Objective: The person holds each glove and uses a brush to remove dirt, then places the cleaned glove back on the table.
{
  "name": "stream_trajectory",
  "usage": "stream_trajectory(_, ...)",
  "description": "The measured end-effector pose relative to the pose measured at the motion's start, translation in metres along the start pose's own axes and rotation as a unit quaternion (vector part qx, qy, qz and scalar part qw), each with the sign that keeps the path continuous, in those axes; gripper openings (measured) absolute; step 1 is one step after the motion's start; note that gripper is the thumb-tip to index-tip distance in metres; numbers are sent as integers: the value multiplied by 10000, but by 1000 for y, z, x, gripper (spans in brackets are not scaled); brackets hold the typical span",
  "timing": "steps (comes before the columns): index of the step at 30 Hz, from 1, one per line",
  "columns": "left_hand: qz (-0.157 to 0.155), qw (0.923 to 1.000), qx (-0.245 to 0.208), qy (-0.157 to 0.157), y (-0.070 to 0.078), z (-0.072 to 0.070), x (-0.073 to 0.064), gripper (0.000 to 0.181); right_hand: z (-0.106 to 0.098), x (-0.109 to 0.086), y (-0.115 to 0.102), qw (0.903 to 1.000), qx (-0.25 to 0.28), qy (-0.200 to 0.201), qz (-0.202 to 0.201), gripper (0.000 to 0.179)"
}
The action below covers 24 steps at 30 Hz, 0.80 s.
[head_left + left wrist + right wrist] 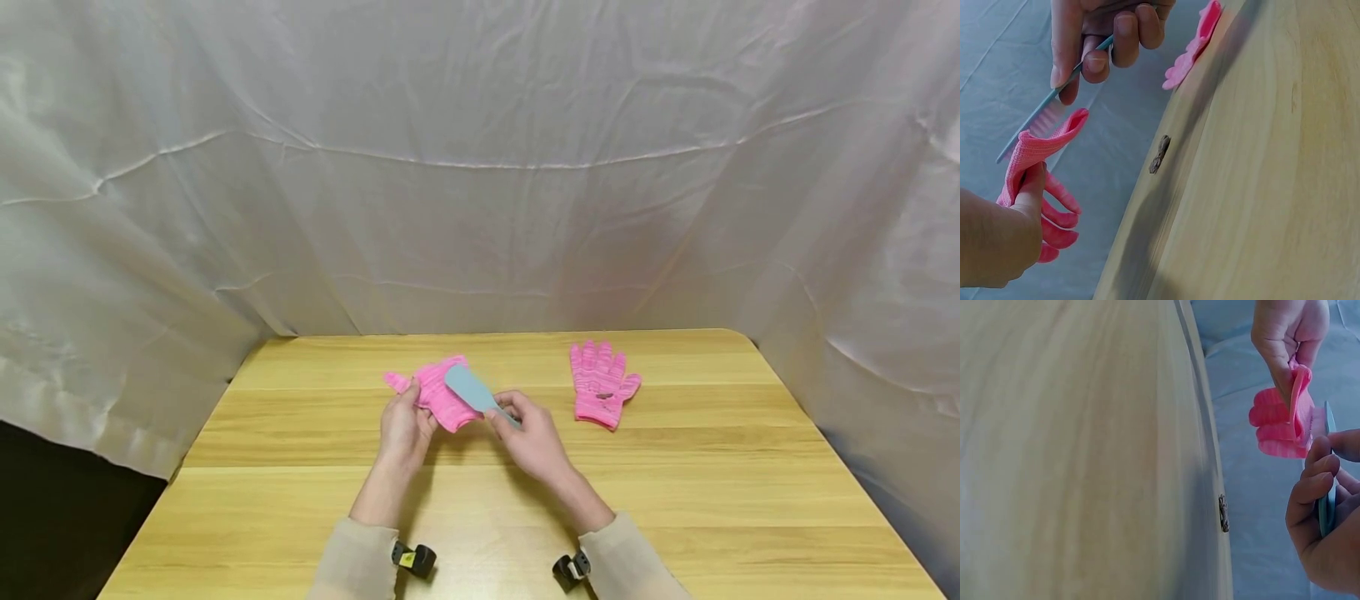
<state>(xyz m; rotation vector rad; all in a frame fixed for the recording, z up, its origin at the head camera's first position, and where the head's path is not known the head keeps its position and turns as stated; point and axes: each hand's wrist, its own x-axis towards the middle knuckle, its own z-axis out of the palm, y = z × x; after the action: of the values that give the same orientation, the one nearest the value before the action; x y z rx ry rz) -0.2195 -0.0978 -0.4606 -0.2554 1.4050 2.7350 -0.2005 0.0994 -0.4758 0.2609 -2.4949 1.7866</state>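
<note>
My left hand point(401, 432) pinches a pink knitted glove point(437, 398) by its side, above the table. The glove's cuff gapes, and its fingers hang down in the left wrist view. In my right hand point(534, 440) is a pale blue brush point(469, 387), gripped by the handle between thumb and curled fingers. Pink bristles point(1049, 119) show on the brush's underside, turned towards the glove and right at its fabric. A second pink glove point(598, 382) lies flat to the right, fingers pointing away, with dark marks point(604, 396) near its cuff.
The wooden table point(712, 475) has its far edge close to a hanging grey-white sheet point(510, 208). Near that edge, a small dark brown piece point(1159, 154) shows in both wrist views. Camera bands sit on both wrists.
</note>
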Motion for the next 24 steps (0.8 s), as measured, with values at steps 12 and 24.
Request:
stream_trajectory(12,-33,10000,92,-4,-1,-1,1,46,0,0,0,9997,-244,89,-3,20)
stream_trajectory(24,-31,10000,-86,-32,2,-2,2,43,-3,1,2,9995,-217,158,138,21)
